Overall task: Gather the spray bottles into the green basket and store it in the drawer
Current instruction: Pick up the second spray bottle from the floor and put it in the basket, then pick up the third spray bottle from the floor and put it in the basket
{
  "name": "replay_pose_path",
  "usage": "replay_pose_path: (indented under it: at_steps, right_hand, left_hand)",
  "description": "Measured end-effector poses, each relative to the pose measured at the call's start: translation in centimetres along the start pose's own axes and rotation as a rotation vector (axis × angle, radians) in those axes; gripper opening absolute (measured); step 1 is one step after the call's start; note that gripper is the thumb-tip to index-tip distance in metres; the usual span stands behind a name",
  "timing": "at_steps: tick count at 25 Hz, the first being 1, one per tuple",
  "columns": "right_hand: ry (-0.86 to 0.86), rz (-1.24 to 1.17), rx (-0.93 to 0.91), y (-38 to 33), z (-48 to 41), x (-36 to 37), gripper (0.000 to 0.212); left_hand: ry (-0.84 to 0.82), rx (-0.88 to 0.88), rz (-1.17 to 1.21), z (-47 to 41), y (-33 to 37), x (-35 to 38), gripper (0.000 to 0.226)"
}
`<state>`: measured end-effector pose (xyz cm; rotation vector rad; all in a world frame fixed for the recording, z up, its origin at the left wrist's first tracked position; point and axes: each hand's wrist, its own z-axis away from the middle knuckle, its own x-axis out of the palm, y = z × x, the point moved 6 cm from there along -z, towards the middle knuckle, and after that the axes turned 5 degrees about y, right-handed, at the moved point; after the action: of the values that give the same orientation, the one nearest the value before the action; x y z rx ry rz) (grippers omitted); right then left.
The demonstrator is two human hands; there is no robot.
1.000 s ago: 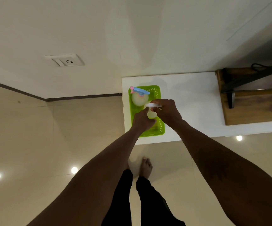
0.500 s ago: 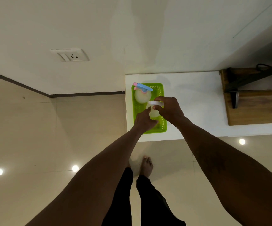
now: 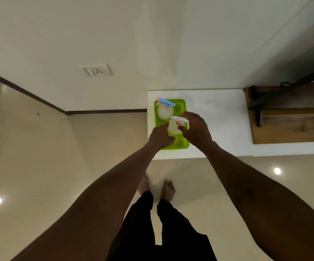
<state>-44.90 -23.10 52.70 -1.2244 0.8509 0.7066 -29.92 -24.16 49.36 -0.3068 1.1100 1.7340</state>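
The white table lies under the green basket. Inside the basket, a blue-topped spray bottle stands at the far end, and a white-topped spray bottle sits mid-basket. The right hand pinches that bottle's trigger head. The left hand lies over the basket's near-left rim; gripping or merely resting, I cannot tell. I'd seat the bottle flat on the basket floor, clear of its neighbour, before letting go.
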Motion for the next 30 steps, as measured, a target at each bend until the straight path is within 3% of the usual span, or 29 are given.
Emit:
replay_pose_path:
  at_steps: [6, 16, 30]
  right_hand:
    - [0.007, -0.009, -0.090, -5.0, 3.5, -2.6, 0.046]
    - [-0.227, 0.002, -0.410, -11.5, 10.1, -2.2, 0.049]
    - [-0.648, 0.270, -0.884, -25.0, 28.7, 7.7, 0.050]
  left_hand:
    - [0.024, -0.015, -0.109, 5.3, -0.9, -3.8, 0.080]
    - [0.281, -0.228, 0.023, 17.5, -4.3, -4.8, 0.077]
    - [0.545, -0.672, 0.340, 44.7, -20.4, 2.8, 0.072]
